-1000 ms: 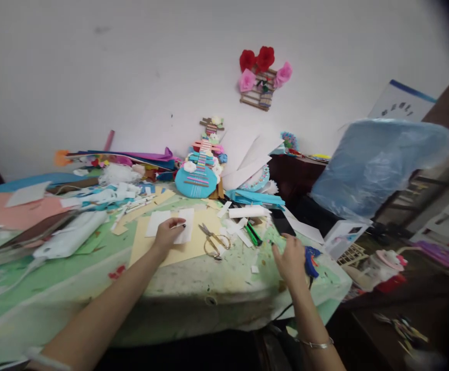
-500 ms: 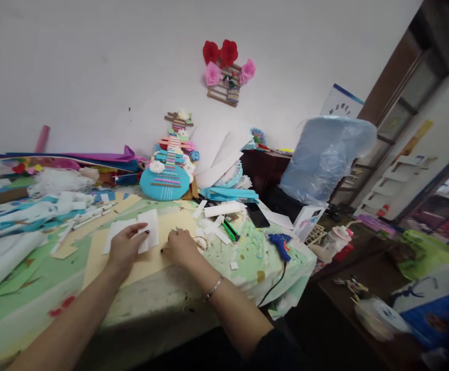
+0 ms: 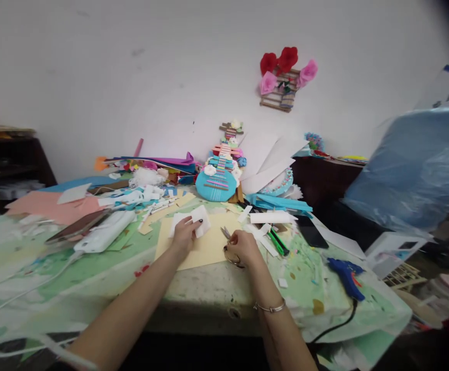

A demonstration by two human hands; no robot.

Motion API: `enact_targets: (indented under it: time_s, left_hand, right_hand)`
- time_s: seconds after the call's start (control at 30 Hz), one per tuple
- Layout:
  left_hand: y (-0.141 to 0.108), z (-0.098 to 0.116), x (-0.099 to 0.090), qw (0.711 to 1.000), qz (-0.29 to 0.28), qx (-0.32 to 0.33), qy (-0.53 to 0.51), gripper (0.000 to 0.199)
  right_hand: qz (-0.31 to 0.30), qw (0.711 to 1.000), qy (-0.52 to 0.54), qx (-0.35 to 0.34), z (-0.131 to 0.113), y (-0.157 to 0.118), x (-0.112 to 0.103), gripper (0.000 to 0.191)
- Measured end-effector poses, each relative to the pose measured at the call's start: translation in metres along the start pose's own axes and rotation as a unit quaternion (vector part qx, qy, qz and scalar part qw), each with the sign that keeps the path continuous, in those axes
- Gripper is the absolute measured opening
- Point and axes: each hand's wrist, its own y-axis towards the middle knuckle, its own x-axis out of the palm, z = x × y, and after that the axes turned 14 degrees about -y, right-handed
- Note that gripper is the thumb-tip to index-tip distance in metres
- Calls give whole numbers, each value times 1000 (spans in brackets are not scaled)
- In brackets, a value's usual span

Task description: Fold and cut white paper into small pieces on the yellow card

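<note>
My left hand (image 3: 186, 234) grips a folded piece of white paper (image 3: 201, 219), thumb on top and fingers beneath or behind it. Under it lies a sheet of cream card (image 3: 205, 252). To the right, my right hand (image 3: 242, 247) is closed around a small pair of scissors (image 3: 225, 233); the blades point up and left toward the paper, apart from it, and a gold-coloured handle loop shows below the fingers. A green utility knife (image 3: 277, 241) lies to the right of that hand, beside white paper strips (image 3: 265, 239).
A blue glue gun (image 3: 346, 275) with a black cord rests near the table's right end. A dark phone (image 3: 311, 232) lies behind it. At the back stands a blue lute-shaped craft (image 3: 217, 185). A white power strip (image 3: 104, 232) and paper scraps lie to the left.
My view has swung left, so the table's left side now shows. The scissors have come up off the card in my right hand, their blades now visible. My left hand still holds the paper.
</note>
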Motion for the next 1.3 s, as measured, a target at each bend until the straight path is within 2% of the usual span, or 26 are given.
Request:
enact_targets:
  time_s: [0.1,0.17,0.37,0.5,0.6,0.67,0.77,0.83,1.03,1.17,1.3]
  left_hand:
    - [-2,-2,2,999,-33,-29,-14,29]
    - [-5,-3,3,998,-44,-44,-20,26]
    - [-10,-7,8,995,-52,-83,-25,19]
    - [1,-7,16,994,-45,-92,-32,20]
    - [15,-5,22,994,-40,-87,-45,23]
    - [22,-4,24,994,-34,-87,-54,23]
    - [27,0,22,993,-17,-95,-63,19]
    - [27,3,19,993,-6,-99,-68,18]
    - [20,11,18,991,13,-95,-95,18]
    - [17,15,21,990,6,-94,-106,15]
    - [16,20,21,990,-2,-91,-111,16]
  right_hand:
    - [-8,1000,-4,-19,1,0,0,18]
    - [1,1000,-16,-9,1,0,0,20]
    - [-7,997,-67,49,-1,1,-3,28]
    - [-10,995,-88,53,-5,4,-3,33]
    - [18,998,-28,54,-3,9,-2,34]
    - [30,993,98,65,1,13,-1,33]
    - [2,950,300,82,7,18,1,29]
    - [-20,923,375,80,8,20,3,32]
    - [-21,843,535,38,1,15,0,45]
    - [-42,801,598,16,-4,9,-3,41]
    - [-71,737,672,-31,-4,5,-3,31]
